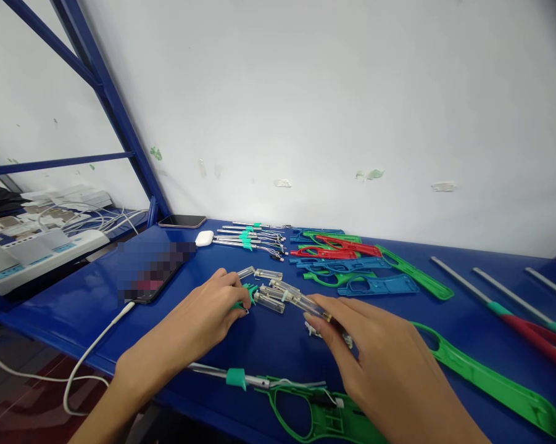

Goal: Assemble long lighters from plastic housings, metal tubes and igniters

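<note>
My right hand [374, 345] is closed around the end of a clear lighter fuel tank [308, 303], tilted over the table. My left hand [217, 302] pinches at small green plastic pieces [250, 290]; its fingertips partly hide them. Several more clear fuel tanks [269, 301] lie between the hands. Some small white parts [312, 330] show beneath my right hand. In front of me lies a green lighter half-shell [347, 422], with a metal tube [208, 370] carrying a green collar and thin wires across it.
Red, blue and green half-shells [379, 283] are piled at the back, beside several metal tubes with wires [247, 237]. Lighters with red handles [532, 327] and a green half-shell [500, 376] lie right. A phone on a cable [160, 274] and a power strip [46, 259] are left.
</note>
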`<act>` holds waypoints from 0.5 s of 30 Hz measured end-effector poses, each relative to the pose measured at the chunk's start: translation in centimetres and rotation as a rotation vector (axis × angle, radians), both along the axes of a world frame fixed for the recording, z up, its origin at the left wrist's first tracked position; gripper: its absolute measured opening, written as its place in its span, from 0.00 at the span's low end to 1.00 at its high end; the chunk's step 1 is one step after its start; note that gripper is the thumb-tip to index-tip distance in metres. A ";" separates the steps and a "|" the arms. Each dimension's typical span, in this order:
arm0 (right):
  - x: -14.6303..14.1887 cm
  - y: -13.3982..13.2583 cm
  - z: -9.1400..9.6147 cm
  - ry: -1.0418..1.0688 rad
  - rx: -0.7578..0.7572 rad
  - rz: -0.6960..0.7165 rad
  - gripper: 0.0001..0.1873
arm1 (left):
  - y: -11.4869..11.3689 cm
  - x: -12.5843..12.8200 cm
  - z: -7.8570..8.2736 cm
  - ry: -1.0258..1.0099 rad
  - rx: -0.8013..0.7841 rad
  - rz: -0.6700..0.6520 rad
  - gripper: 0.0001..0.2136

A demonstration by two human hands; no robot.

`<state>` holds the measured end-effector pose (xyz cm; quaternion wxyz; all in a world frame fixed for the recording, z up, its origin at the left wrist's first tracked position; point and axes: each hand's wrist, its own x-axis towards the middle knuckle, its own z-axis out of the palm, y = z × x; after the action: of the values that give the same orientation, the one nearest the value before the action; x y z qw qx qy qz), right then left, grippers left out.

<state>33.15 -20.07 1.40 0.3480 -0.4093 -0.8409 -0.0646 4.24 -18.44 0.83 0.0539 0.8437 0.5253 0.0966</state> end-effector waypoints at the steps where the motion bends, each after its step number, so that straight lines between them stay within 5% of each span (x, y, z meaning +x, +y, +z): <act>1: 0.0 0.0 0.0 -0.002 -0.003 0.001 0.18 | 0.1 0.1 0.0 0.000 -0.006 -0.003 0.09; 9: -0.2 0.3 0.2 -0.011 0.013 -0.007 0.19 | -0.1 0.6 0.0 -0.045 0.000 -0.019 0.10; 15: -0.1 0.2 -0.1 -0.007 -0.024 -0.002 0.17 | -1.1 2.2 1.7 -0.175 0.016 0.027 0.09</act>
<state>33.07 -19.87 1.32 0.3402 -0.4140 -0.8425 -0.0559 6.45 -19.55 2.50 0.0916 0.8252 0.5293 0.1746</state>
